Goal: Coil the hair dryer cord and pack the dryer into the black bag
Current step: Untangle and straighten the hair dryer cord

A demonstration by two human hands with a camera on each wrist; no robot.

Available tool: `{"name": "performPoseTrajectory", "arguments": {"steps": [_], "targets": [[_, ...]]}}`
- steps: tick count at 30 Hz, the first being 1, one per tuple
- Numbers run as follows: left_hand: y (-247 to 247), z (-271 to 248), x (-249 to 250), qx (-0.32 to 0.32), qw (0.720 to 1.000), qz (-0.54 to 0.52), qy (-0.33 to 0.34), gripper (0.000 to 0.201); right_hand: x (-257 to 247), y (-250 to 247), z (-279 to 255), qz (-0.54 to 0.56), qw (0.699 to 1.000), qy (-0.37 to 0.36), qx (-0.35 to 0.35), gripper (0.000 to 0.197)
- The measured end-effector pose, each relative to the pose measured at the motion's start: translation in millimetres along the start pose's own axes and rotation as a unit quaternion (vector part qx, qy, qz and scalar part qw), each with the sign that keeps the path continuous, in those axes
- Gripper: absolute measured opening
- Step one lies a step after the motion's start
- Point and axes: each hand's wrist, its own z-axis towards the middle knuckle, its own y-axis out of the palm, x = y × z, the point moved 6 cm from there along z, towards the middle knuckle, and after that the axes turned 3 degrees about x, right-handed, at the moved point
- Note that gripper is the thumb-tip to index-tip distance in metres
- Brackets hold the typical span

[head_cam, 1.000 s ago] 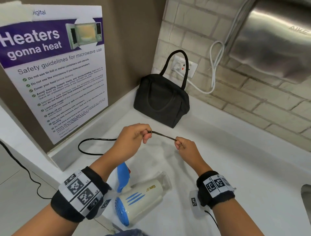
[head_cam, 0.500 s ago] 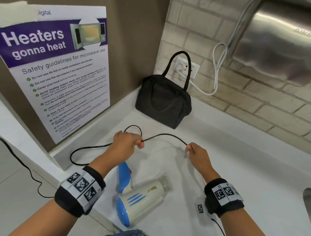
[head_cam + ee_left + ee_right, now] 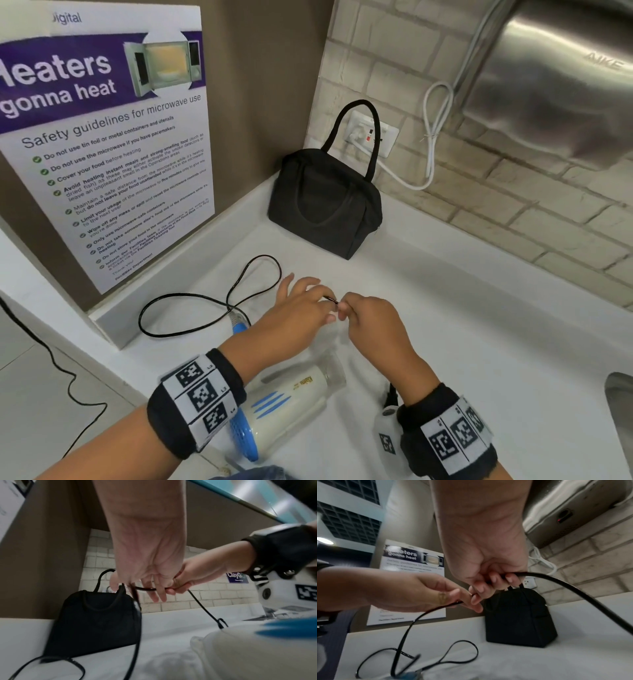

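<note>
The cream and blue hair dryer (image 3: 291, 401) lies on its side on the white counter (image 3: 479, 342), just under my wrists. Its black cord (image 3: 263, 255) lies in loose loops to the left of my hands. My left hand (image 3: 305, 308) pinches the cord between thumb and fingertips, its other fingers spread. My right hand (image 3: 366, 318) touches the left one, fingers curled round the same cord (image 3: 565, 584). In the left wrist view the cord (image 3: 145, 588) runs between both hands. The black bag (image 3: 325, 205) stands upright in the back corner, handle up, beyond my hands.
A microwave safety poster (image 3: 102, 137) covers the left wall. Behind the bag is a wall socket (image 3: 371, 133) with a white cable. A steel hand dryer (image 3: 548, 75) hangs at the upper right. A sink rim (image 3: 620, 404) shows at the right edge. Another black cable (image 3: 51, 359) trails on the floor.
My hands, held apart with the cord stretched between them, have come together. The slack cord now lies in loops on the counter to the left.
</note>
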Motion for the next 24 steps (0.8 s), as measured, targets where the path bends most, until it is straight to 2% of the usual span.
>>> {"name": "performPoseTrajectory", "arguments": {"steps": [3,6,8,12,16,20,24], "targets": [[-10,1,7,0.017,1.000,-0.021,-0.006,0.038,-11,-7,-1,0.022,0.999,-0.023,0.009,0.024],[-18,-7,4,0.075,0.983,-0.168,-0.003,0.050,-11,-10,-2,0.025,0.999,-0.023,0.010,0.024],[-21,-13,1,0.082,0.969,-0.234,-0.011,0.056,-12,-7,-3,0.030,0.999,-0.024,-0.001,0.025],[-27,-13,-2,0.083,0.969,-0.232,-0.005,0.039,-11,-3,-2,0.099,0.995,-0.017,-0.018,0.029],[-45,-21,-10,0.125,0.951,-0.284,0.000,0.042,11,-9,4,0.164,0.986,0.041,0.014,0.036],[-64,-27,-13,0.144,0.940,-0.309,0.026,0.043,46,-4,7,0.159,0.982,0.097,0.036,0.035],[-67,-30,-24,0.144,0.937,-0.319,0.013,0.045,58,6,9,0.134,0.986,0.099,0.024,0.039]]}}
